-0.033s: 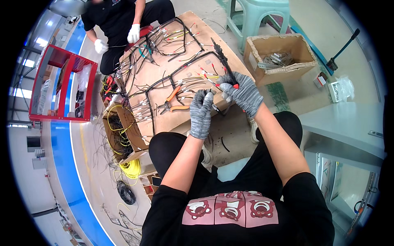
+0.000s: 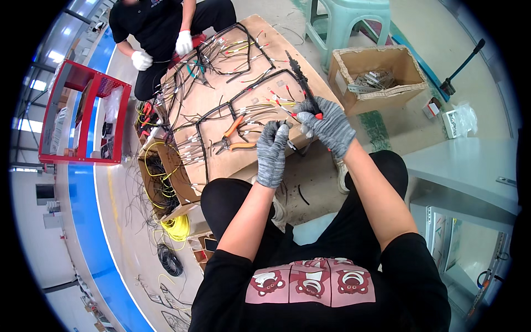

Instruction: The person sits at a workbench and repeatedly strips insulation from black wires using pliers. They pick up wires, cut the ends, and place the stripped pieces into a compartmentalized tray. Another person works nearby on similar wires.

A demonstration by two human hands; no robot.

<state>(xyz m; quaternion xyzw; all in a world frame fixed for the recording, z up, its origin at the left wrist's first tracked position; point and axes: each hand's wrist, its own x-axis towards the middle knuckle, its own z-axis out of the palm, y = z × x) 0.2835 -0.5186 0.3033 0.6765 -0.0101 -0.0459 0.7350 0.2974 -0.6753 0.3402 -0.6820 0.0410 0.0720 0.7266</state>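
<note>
Both my hands wear grey knit gloves and work above the near edge of a wooden board [image 2: 243, 160]. My right hand [image 2: 329, 124] is closed around a long black hand tool [image 2: 301, 80] with a red end, seen edge-on; its exact kind is unclear. Beside it, my left hand [image 2: 271, 152] is closed in a pinch on a thin dark piece, mostly hidden by the fingers. A short black cable [image 2: 298, 150] hangs below and between the hands. On the board lies a black wire harness [image 2: 213, 112] with many branches. Orange-handled pliers [image 2: 229, 135] rest left of my left hand.
Across the board a co-worker in white gloves [image 2: 184, 43] sits near more harness wires. At right stand a cardboard box [image 2: 381, 99] of metal parts, a green stool [image 2: 348, 16] and a grey cabinet [image 2: 459, 171]. A box of wires [image 2: 160, 182] stands left, below a red rack [image 2: 83, 110].
The co-worker's white-gloved hands have shifted slightly. My own hands have hardly moved and keep the same hold.
</note>
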